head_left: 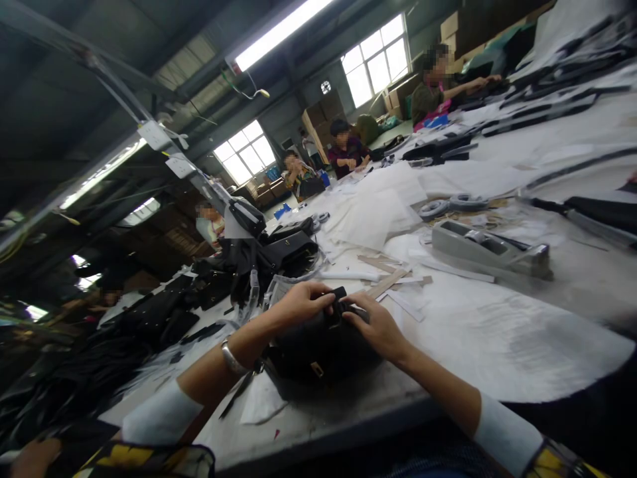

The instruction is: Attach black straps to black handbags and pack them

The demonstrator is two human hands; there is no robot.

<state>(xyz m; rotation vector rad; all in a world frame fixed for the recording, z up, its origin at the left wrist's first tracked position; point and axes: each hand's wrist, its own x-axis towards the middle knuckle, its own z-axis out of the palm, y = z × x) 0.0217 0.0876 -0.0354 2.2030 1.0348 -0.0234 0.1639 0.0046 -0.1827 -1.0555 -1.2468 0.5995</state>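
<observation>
A black handbag point(323, 362) with a small metal clasp on its front stands at the near edge of the worktable. My left hand point(303, 304), with a silver bracelet on its wrist, is closed on a black strap or flap point(336, 302) at the top of the bag. From the other side my right hand point(371, 322) pinches the same black part, its fingers close to the left thumb. The exact grip under the fingers is partly hidden.
A grey tape dispenser point(490, 249) and tape rolls point(450, 207) lie to the right on white sheets point(378, 212). Cardboard strips point(391, 282) lie beyond the bag. Black bags point(279, 255) are piled at left. Several people sit along the tables; a hand point(34, 458) shows at lower left.
</observation>
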